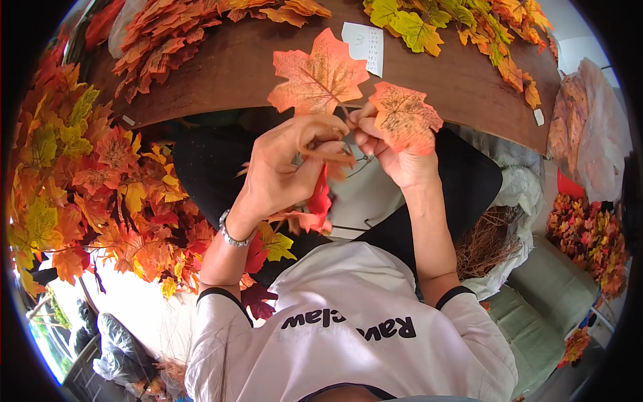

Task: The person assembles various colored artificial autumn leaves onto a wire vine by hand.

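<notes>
- Left hand [284,164]: fingers curled in closely around the maple-leaf spray [321,194]; apparently steadying it.
- Right hand [395,151]: thumb and fingertips pinched at the stem of the larger orange leaf [318,79], presumably for fine control.
- Spray location: held over the lap, just off the near edge of the bench [224,77].
- Loose leaves stacked along the bench, likely for easy reach.
- Count: two upright orange leaves, including the smaller orange leaf [406,119]; one wristwatch [234,231]; one paper slip [364,50]. Stacked leaves: too overlapped to count.
</notes>
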Demonstrator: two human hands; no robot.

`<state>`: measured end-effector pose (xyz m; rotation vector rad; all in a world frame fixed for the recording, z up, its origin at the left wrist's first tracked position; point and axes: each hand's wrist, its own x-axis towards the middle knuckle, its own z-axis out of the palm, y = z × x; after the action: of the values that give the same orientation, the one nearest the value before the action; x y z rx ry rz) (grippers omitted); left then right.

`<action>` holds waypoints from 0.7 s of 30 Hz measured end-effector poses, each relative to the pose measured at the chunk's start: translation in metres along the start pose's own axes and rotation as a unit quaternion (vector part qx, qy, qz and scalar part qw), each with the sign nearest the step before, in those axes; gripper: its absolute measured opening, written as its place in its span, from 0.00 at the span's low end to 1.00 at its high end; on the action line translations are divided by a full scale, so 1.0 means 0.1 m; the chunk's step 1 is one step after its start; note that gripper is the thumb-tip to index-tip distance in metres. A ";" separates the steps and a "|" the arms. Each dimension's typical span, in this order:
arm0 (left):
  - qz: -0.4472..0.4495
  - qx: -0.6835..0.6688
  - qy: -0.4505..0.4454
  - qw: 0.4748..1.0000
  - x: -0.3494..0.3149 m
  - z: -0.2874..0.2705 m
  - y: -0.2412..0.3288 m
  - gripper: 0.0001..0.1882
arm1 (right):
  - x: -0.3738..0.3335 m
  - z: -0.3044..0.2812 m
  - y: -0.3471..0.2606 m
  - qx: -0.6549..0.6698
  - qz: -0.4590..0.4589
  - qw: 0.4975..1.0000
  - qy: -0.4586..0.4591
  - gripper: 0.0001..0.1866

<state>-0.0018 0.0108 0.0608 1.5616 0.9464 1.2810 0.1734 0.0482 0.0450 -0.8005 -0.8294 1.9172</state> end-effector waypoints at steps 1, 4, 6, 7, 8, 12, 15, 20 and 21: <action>0.067 0.162 -0.024 0.984 0.01 -0.03 0.04 0.06 | -0.01 -0.01 0.02 0.001 0.001 1.000 0.000 0.09; 0.017 0.138 0.040 0.989 0.04 -0.03 0.08 0.05 | -0.09 0.00 0.11 -0.042 0.056 0.995 -0.075 0.11; -0.041 0.165 0.058 0.984 0.08 -0.11 0.11 0.05 | -0.17 -0.06 0.12 -0.011 0.059 0.993 -0.105 0.10; -0.042 0.168 0.061 0.983 0.06 -0.15 0.10 0.05 | -0.20 -0.12 0.11 0.020 0.062 0.989 -0.136 0.10; -0.116 0.042 0.057 0.991 0.04 -0.18 0.08 0.04 | -0.24 -0.23 0.07 0.147 0.109 0.966 -0.185 0.08; -0.277 -0.189 -0.064 0.940 -0.03 -0.19 0.02 0.05 | -0.14 -0.33 -0.28 0.077 -0.049 0.991 -0.100 0.09; -0.298 -0.275 -0.120 0.906 -0.03 -0.06 -0.05 0.06 | 0.11 -0.31 -0.03 -0.170 -0.221 0.960 0.004 0.10; -0.298 -0.383 -0.085 0.870 -0.03 0.05 -0.15 0.05 | -0.14 -0.33 -0.30 -0.040 -0.256 0.962 0.085 0.09; -0.297 -0.383 -0.089 0.870 -0.02 0.07 -0.15 0.05 | -0.22 -0.24 -0.32 -0.041 -0.259 0.961 0.087 0.09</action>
<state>0.0048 0.0129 0.0456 0.6653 0.6015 0.8711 0.2160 0.0466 0.0610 -0.7051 -0.9078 1.3392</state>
